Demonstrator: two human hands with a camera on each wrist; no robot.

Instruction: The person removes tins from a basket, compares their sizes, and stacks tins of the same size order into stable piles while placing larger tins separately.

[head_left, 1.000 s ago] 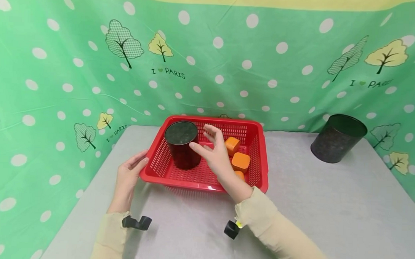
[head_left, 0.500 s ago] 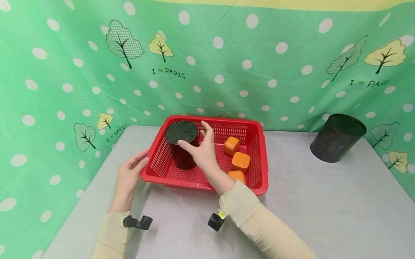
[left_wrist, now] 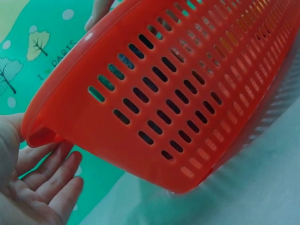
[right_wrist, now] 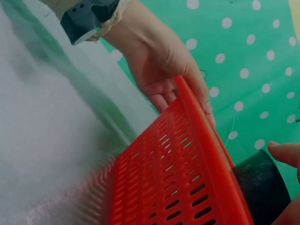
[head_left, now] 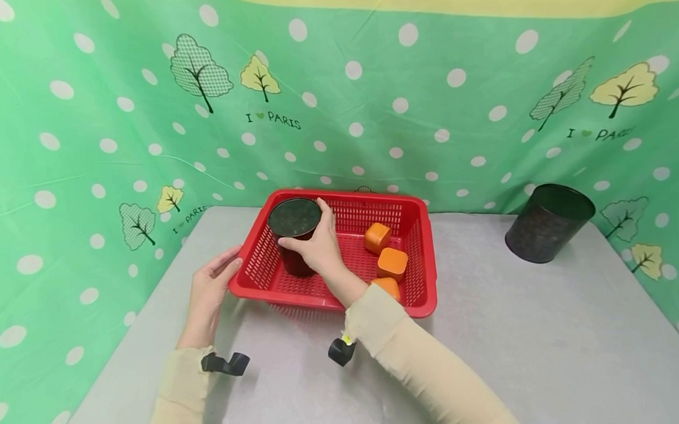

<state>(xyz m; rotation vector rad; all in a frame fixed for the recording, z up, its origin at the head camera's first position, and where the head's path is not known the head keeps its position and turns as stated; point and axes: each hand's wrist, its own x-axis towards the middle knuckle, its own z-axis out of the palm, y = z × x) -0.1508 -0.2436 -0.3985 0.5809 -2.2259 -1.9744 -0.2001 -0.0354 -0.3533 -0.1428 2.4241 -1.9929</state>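
Note:
A red plastic basket (head_left: 275, 293) stands on the table, tilted up at its left end. My left hand (head_left: 209, 295) grips its left rim, thumb over the edge and fingers underneath, as the left wrist view shows with the same hand (left_wrist: 37, 183). Inside the basket at the left is a black cylindrical canister (head_left: 294, 216), upright. My right hand (head_left: 321, 246) holds its right side, thumb at the front and fingers behind. In the right wrist view the canister (right_wrist: 262, 187) shows past the rim, with the right thumb (right_wrist: 283, 152) at its edge.
Three orange rounded blocks lie at the basket's right, among them a middle block (head_left: 392, 262). A black bucket (head_left: 548, 225) leans at the back right of the grey table (head_left: 509, 343). Behind hangs a green dotted cloth (head_left: 376, 120).
My right hand has moved left, from above the basket's middle to the black canister, and closes round it. My left hand stays on the rim.

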